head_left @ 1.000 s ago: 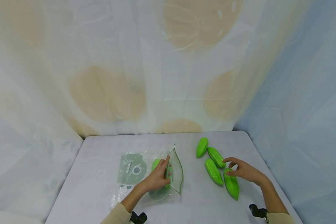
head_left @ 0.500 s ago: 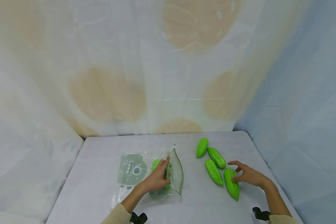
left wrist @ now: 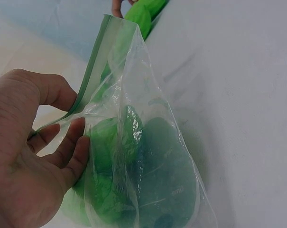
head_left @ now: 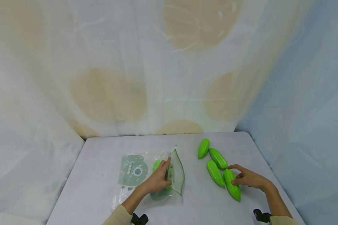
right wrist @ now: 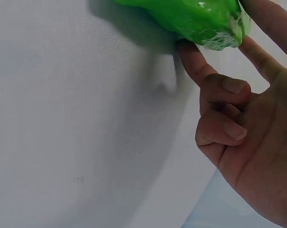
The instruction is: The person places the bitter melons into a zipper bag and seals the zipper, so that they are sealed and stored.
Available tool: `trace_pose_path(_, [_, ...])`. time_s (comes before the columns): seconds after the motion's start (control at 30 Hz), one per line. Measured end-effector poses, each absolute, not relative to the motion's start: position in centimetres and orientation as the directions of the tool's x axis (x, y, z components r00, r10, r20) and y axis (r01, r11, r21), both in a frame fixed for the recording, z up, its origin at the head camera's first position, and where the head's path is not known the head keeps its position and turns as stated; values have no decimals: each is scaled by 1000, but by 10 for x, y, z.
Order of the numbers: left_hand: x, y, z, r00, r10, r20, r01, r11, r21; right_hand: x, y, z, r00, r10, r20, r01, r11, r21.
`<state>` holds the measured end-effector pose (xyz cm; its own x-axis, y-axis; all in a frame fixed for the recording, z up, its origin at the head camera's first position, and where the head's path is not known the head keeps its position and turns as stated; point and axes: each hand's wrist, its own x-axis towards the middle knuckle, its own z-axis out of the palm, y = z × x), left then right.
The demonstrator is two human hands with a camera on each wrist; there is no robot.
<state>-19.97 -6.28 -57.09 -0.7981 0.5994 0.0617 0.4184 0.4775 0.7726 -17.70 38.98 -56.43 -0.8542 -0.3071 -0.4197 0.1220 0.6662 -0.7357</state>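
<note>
A clear zip bag (head_left: 178, 170) with a green zip edge and a green printed figure lies at the left of the table. My left hand (head_left: 157, 179) holds its mouth apart, the fingers at the zip edge (left wrist: 93, 61) in the left wrist view. Bright green fruit (left wrist: 103, 194) shows through the plastic. On the right, my right hand (head_left: 250, 178) grips a glossy green ridged fruit (head_left: 232, 189) with a pointed end, thumb on one side and index finger at its upper end. In the right wrist view, this fruit (right wrist: 195, 21) sits between the fingers, with other fingers curled.
Three similar green fruits lie beside the held one: one at the back (head_left: 203, 148), one in the middle (head_left: 218, 158) and one to the left (head_left: 215, 172). A white cloth covers the table (head_left: 197, 203). Patterned curtains (head_left: 169, 78) hang behind and at both sides.
My right hand has drawn back and down from the middle fruit to the nearest one and taken hold of it. That fruit's upper end has shifted slightly left. My left hand stays put.
</note>
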Motion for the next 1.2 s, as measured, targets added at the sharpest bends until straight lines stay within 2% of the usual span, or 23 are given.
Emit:
trace_pose_path(0.33, [-199,-62,-570,-804,592,57,417,492,764,-176,388,-565,-843,-331,-424,133,635,-761])
trace_pose_path(1.2, [-200,-63,-570,-795,603,67,425,474,772,-177,382,-568,-847,-293,-444,180,627,-758])
